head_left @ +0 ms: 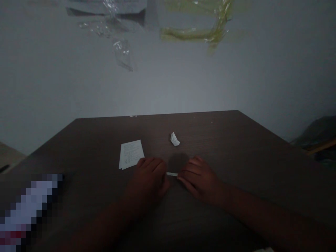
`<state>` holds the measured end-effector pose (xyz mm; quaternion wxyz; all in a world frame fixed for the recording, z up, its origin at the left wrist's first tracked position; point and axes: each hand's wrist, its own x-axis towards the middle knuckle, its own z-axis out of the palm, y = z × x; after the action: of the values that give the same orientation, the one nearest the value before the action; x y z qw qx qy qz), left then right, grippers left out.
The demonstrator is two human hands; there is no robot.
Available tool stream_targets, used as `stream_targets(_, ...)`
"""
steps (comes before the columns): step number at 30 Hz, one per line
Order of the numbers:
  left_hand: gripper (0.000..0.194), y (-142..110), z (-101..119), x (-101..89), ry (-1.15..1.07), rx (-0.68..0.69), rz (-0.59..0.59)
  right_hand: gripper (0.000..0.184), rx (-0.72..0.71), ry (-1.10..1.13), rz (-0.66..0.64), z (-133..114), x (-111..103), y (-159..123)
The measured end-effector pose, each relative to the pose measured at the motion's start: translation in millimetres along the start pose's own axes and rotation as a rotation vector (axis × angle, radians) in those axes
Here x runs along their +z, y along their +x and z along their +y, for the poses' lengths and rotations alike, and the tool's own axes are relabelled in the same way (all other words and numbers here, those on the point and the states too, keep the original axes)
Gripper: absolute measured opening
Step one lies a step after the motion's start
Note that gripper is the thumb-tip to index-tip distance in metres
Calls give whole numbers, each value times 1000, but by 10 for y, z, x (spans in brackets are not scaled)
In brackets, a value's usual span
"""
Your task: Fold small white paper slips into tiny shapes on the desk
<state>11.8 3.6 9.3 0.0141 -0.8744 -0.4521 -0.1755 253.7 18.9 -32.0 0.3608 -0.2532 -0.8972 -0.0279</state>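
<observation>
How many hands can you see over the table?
2. The left hand, near the printed sheets, holds one end of a thin white strip; the right hand holds the other end. No others show.

The thin strip between my left hand and right hand is white; at twelve o'clock from it, the crumpled paper is white too; at ten, the sheets are pale, lined with rows of grey print; beneath me the table is dark brown, finely streaked; farther off at twelve, yellow tape marks the grey wall; between eight and nine, a pixelated object shows bluish white, with a dark red patch.
</observation>
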Motion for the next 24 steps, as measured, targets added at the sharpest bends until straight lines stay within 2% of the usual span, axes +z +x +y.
stream_targets(5,19,-38,178,84,-54,88,39,21,-40,2,26,-71,28,12)
stream_targets(13,16,-49,266,97,-2,138,37,23,-105,15,34,-119,-1,2)
stream_targets(19,19,-31,147,-14,37,58,12,15,-104,30,64,-57,-55,14)
stream_targets(24,19,-25,-13,5,52,13,40,14,-84,14,63,2,-52,9)
